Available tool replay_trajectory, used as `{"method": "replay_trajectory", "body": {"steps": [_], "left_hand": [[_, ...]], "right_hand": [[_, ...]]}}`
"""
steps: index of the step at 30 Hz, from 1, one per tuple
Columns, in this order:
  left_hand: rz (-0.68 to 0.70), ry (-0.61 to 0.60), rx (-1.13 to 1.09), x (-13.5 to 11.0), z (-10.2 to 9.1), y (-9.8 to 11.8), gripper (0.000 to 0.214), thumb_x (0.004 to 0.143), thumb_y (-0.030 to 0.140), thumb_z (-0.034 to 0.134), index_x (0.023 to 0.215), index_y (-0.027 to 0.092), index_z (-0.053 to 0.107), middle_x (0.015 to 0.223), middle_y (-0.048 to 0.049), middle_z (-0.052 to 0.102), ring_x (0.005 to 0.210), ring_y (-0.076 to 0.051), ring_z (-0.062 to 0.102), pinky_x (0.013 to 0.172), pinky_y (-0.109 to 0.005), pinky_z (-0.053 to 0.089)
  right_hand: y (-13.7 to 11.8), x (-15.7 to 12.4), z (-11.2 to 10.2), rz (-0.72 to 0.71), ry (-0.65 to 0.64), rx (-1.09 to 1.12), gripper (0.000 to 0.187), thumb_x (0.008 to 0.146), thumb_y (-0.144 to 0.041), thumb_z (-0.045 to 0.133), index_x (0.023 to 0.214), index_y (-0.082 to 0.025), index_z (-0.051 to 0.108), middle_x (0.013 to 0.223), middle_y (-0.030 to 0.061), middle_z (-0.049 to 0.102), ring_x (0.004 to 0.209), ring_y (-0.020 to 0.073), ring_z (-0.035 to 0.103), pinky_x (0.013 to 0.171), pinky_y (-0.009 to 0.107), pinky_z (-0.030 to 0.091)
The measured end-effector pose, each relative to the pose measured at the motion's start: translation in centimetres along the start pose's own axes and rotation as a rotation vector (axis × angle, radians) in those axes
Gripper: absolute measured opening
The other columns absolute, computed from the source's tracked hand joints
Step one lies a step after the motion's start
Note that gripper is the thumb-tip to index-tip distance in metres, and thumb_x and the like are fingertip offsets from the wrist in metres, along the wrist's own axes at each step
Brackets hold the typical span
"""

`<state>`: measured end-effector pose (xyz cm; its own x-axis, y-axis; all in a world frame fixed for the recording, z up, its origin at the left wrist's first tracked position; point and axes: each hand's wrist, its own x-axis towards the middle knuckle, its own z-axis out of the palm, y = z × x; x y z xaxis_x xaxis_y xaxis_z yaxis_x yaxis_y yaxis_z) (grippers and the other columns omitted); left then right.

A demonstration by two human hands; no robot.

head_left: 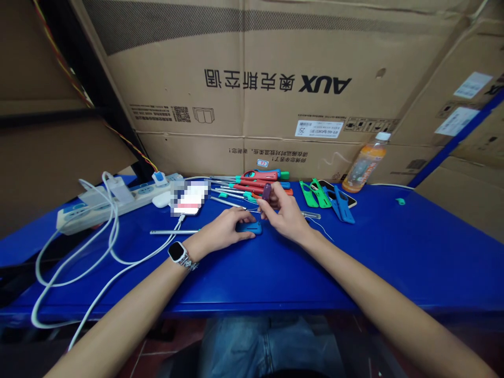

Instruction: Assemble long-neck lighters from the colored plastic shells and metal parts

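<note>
My left hand [224, 228] is closed around a blue long-nosed lighter [254, 228], which lies flat on the table with its metal tube [171, 232] pointing left. My right hand [286, 214] grips the purple handle of a small screwdriver [267, 191], held upright above the lighter's right end. The thin shaft reaches down toward the blue body; whether its tip sits in a screw is too small to tell. Behind both hands lies a pile of long lighters, among them a red one [265, 176].
Green casing halves [308, 194] and a blue casing [345, 210] lie to the right, partly over a phone [352, 201]. An orange drink bottle [364, 164] leans against the cardboard [271, 115]. At left are a power strip [71, 219], white cables [114, 236] and a lit phone [191, 197].
</note>
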<state>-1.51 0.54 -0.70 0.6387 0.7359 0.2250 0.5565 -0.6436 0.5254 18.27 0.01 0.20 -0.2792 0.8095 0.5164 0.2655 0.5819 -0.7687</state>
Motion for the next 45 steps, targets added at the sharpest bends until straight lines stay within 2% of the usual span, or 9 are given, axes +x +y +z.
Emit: {"method": "replay_trajectory", "body": {"steps": [5, 12, 20, 25, 29, 32, 36, 39, 45], "left_hand": [[0.007, 0.022, -0.033, 0.0, -0.3, -0.1, 0.034, 0.081, 0.039, 0.073, 0.108, 0.018, 0.069, 0.105, -0.0085, 0.071, 0.094, -0.024, 0.065, 0.086, -0.038, 0.052], [0.113, 0.426, -0.46, 3.1, -2.5, 3.2, 0.026, 0.088, 0.038, 0.066, 0.1, 0.015, 0.065, 0.095, -0.0068, 0.07, 0.086, -0.017, 0.066, 0.076, -0.029, 0.053], [0.127, 0.555, -0.675, 5.3, -1.4, 4.5, 0.019, 0.077, 0.031, 0.078, 0.081, 0.014, 0.07, 0.076, -0.0025, 0.073, 0.067, -0.013, 0.066, 0.065, -0.025, 0.054], [0.131, 0.53, -0.553, 4.3, -2.0, 3.7, 0.017, 0.084, 0.032, 0.072, 0.091, 0.017, 0.076, 0.086, -0.005, 0.076, 0.077, -0.016, 0.068, 0.071, -0.029, 0.055], [0.202, 0.466, -0.456, 3.9, -2.6, 3.4, 0.022, 0.092, 0.034, 0.063, 0.099, 0.019, 0.077, 0.104, -0.0086, 0.073, 0.096, -0.019, 0.066, 0.081, -0.032, 0.055], [0.24, 0.468, -0.484, 4.1, -2.3, 3.6, 0.022, 0.092, 0.034, 0.063, 0.103, 0.019, 0.074, 0.113, -0.0092, 0.069, 0.102, -0.018, 0.065, 0.084, -0.031, 0.054], [0.15, 0.603, -0.607, 4.8, -1.2, 4.4, 0.023, 0.077, 0.032, 0.079, 0.092, 0.016, 0.071, 0.085, -0.003, 0.072, 0.074, -0.013, 0.065, 0.068, -0.024, 0.053], [0.109, 0.653, -0.658, 5.0, -0.7, 4.7, 0.018, 0.075, 0.03, 0.08, 0.081, 0.016, 0.072, 0.076, -0.0018, 0.073, 0.067, -0.013, 0.066, 0.066, -0.025, 0.054], [0.152, 0.49, -0.592, 4.2, -1.7, 3.9, 0.018, 0.089, 0.031, 0.066, 0.097, 0.02, 0.078, 0.103, -0.0067, 0.077, 0.098, -0.021, 0.071, 0.087, -0.032, 0.056]], "right_hand": [[0.2, 0.0, 0.0, -0.01, -0.02, -0.032, 0.018, 0.095, -0.043, 0.054, 0.097, -0.026, 0.049, 0.074, -0.0003, 0.063, 0.059, 0.0173, 0.061, 0.057, 0.035, 0.056], [0.0, 0.2, 0.1, -0.041, -0.01, -0.044, 0.02, 0.094, -0.042, 0.055, 0.102, -0.024, 0.051, 0.072, -0.0004, 0.063, 0.056, 0.0173, 0.06, 0.054, 0.034, 0.052], [0.7, 0.3, 0.8, 0.002, 0.087, -0.013, 0.024, 0.089, -0.044, 0.064, 0.099, -0.023, 0.054, 0.066, -0.0024, 0.057, 0.055, 0.0154, 0.057, 0.052, 0.03, 0.049], [-0.2, 0.5, -0.2, 0.056, -0.028, 0.127, 0.035, 0.089, -0.049, 0.062, 0.11, -0.022, 0.058, 0.083, 0.0024, 0.063, 0.063, 0.0142, 0.06, 0.048, 0.026, 0.051], [-1.1, 0.8, -1.2, 0.08, -0.137, 0.226, 0.039, 0.087, -0.056, 0.059, 0.093, -0.018, 0.064, 0.08, 0.0032, 0.064, 0.062, 0.0131, 0.058, 0.045, 0.024, 0.049], [-1.0, 0.9, -0.9, 0.097, -0.054, 0.179, 0.036, 0.083, -0.053, 0.066, 0.082, -0.018, 0.061, 0.072, 0.001, 0.062, 0.059, 0.0119, 0.055, 0.046, 0.023, 0.047], [-0.2, 0.8, 0.3, 0.062, 0.118, 0.144, 0.032, 0.079, -0.047, 0.072, 0.083, -0.017, 0.06, 0.069, -0.0007, 0.058, 0.059, 0.0119, 0.054, 0.049, 0.024, 0.047], [0.0, 0.6, 0.8, 0.046, 0.183, 0.121, 0.032, 0.08, -0.045, 0.073, 0.085, -0.017, 0.06, 0.069, -0.0009, 0.056, 0.061, 0.0122, 0.053, 0.05, 0.024, 0.047], [-0.8, 0.5, -0.9, 0.072, -0.075, 0.16, 0.042, 0.086, -0.057, 0.061, 0.101, -0.018, 0.067, 0.071, 0.0011, 0.059, 0.057, 0.0127, 0.053, 0.044, 0.024, 0.045]]}}
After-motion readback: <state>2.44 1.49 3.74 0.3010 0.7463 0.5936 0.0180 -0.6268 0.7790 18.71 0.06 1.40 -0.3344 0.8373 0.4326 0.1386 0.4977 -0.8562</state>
